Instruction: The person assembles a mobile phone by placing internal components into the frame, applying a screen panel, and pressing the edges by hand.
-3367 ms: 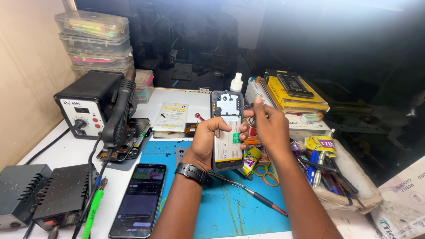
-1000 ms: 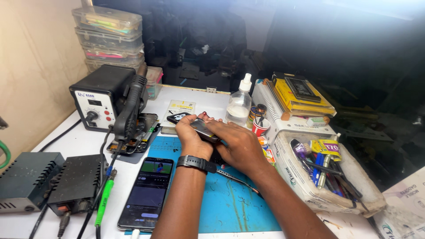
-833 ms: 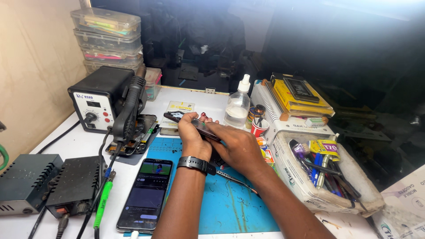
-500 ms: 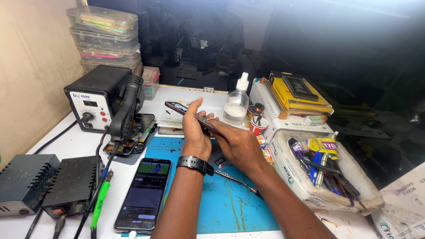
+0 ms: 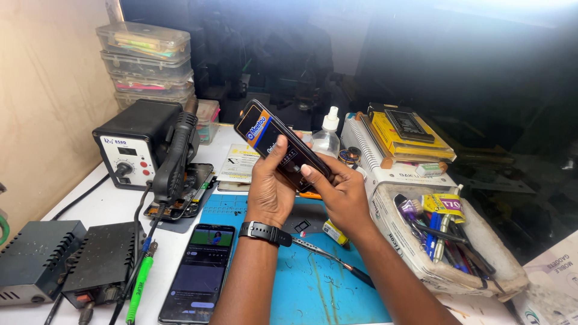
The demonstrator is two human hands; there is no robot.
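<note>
— Head camera: what did the hands hold?
— Both the left hand [image 5: 269, 191] and the right hand [image 5: 341, 194] were clamped on a dark phone [image 5: 280, 144], tilted above the blue mat [image 5: 313, 283] near the bench's middle.
— Anything nearby?
— A second phone [image 5: 200, 271] lay at the mat's left edge, a screwdriver [image 5: 331, 262] across it.

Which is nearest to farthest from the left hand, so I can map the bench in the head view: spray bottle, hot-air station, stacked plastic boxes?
From the left hand:
1. Spray bottle, just behind and to its right.
2. Hot-air station, off to its left on the bench.
3. Stacked plastic boxes, far back left, behind the station.
</note>
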